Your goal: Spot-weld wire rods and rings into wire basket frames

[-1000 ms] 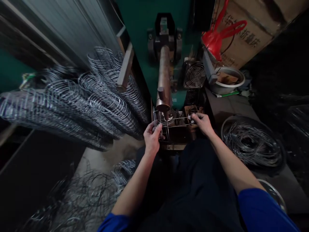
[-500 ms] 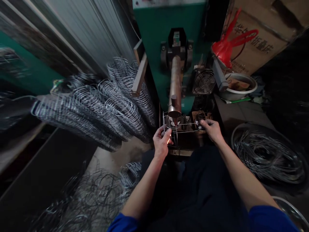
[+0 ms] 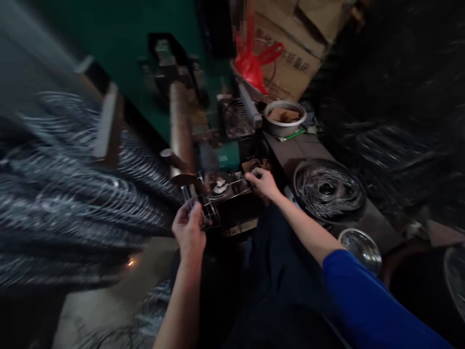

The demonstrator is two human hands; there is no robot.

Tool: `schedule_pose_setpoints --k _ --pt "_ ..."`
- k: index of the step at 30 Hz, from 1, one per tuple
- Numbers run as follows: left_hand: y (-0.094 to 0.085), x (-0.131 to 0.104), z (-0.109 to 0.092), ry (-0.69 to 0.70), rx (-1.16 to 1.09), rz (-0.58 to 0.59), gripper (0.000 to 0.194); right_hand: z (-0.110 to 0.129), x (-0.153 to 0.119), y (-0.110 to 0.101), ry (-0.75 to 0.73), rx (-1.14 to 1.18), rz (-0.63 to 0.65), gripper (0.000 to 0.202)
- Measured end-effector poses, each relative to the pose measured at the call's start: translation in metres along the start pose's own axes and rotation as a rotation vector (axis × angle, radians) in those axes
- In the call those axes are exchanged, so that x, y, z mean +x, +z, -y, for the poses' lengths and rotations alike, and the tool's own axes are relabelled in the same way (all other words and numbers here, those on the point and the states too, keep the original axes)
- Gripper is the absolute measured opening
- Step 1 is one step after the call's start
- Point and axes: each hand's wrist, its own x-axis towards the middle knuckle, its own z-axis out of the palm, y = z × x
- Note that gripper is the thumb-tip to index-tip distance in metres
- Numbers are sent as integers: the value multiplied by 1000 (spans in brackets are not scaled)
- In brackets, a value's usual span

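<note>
My left hand (image 3: 189, 225) is closed on a small wire frame (image 3: 211, 209) just below the tip of a thick metal cylinder arm (image 3: 181, 128). This arm juts from a green machine (image 3: 105, 29). My right hand (image 3: 264, 183) pinches, between thumb and finger, the end of a thin wire that runs left toward the frame. Whether that wire is joined to the frame cannot be made out in the blur. A round, pale-centred machine part (image 3: 219, 186) lies behind the wires, between my hands.
Stacked wire rings (image 3: 72, 194) crowd the left side beside a protruding bar (image 3: 108, 123). At right are a wire coil (image 3: 327, 191), a metal bowl (image 3: 361, 249) and a basin (image 3: 285, 123). A fan (image 3: 238, 118), red bag (image 3: 250, 70) and cardboard box (image 3: 286, 58) stand behind.
The view has swung right, so machine and hands appear further left. Bright sparks by my left hand are gone; a glowing spot shows lower left. Both hands keep their hold.
</note>
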Motion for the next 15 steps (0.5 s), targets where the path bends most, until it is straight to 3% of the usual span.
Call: schedule_pose_setpoints --k 4,7,9,11,15 --pt "-3 -2 2 41 79 58 48 -30 -25 -56 16 -290 -141 39" --pt "-5 -7 2 43 99 78 50 -66 -58 -115 368 -787 -139 30" --pt "-4 -10 3 30 82 70 51 -90 -75 -144 634 -987 -86 32" --pt "-2 -12 3 19 65 60 51 -109 -84 -159 779 -1030 -41 36" --pt "0 -12 0 22 84 78 49 -124 -82 -161 856 -1029 5 36"
